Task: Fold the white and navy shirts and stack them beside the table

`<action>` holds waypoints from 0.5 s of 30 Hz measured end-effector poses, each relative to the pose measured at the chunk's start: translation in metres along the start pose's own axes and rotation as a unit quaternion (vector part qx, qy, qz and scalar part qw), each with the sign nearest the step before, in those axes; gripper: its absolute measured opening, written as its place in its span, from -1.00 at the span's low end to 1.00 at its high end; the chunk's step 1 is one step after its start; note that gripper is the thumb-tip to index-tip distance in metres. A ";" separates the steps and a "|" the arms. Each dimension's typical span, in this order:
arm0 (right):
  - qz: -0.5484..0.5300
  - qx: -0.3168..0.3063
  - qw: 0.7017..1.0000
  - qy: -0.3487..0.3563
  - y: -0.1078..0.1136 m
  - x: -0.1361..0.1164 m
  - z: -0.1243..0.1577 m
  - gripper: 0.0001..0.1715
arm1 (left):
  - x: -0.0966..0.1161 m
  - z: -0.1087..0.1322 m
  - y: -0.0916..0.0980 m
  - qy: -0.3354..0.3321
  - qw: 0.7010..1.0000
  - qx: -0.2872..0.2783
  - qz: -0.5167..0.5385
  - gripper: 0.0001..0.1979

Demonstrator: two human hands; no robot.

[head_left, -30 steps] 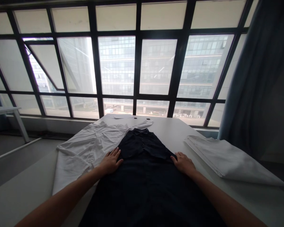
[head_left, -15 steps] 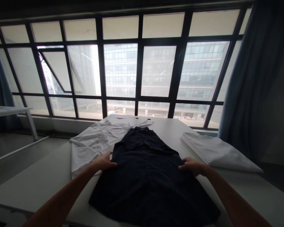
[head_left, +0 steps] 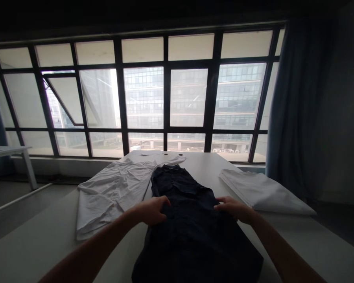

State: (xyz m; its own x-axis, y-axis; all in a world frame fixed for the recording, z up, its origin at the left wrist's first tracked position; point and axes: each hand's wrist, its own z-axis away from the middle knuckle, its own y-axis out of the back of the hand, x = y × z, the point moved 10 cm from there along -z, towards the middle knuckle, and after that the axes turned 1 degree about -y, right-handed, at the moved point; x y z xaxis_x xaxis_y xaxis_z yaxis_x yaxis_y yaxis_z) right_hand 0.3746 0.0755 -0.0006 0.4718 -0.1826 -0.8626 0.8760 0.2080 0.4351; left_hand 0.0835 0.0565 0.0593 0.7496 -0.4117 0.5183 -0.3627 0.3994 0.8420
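Head view: dark shirt (head_left: 191, 214) between both grips (head_left: 155, 210) (head_left: 234, 208)

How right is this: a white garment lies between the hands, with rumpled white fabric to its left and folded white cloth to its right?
Wrong on colour: the head view shows the garment between the left hand and the right hand is dark, not white. The rumpled white fabric is to its left and the folded white cloth to its right.

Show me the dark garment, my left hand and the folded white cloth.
Dark garment (head_left: 191, 230): head view, middle of its body.
Left hand (head_left: 152, 210): head view, back of the hand.
Folded white cloth (head_left: 262, 192): head view, upper surface.
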 end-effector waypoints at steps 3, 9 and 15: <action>-0.021 -0.013 1.000 -0.001 -0.004 0.000 0.001 -0.50 | 0.029 -0.018 -0.040 -0.021 0.998 -0.050 -0.023 -0.47; -0.039 -0.022 0.999 0.016 -0.011 -0.010 0.006 -0.50 | 0.021 -0.035 -0.086 -0.019 0.994 -0.110 -0.004 -0.51; -0.030 -0.013 0.999 0.015 -0.018 -0.023 0.017 -0.33 | 0.006 -0.034 -0.100 -0.031 0.950 -0.210 0.228 -0.52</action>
State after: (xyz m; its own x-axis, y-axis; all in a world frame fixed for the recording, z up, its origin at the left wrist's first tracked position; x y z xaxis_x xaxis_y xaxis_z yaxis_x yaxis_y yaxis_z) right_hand 0.3497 0.0594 0.0163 0.4149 -0.1662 -0.8946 0.8997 0.2219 0.3760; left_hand 0.1431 0.0418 -0.0263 0.5292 -0.1597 0.8333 -0.3794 0.8339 0.4008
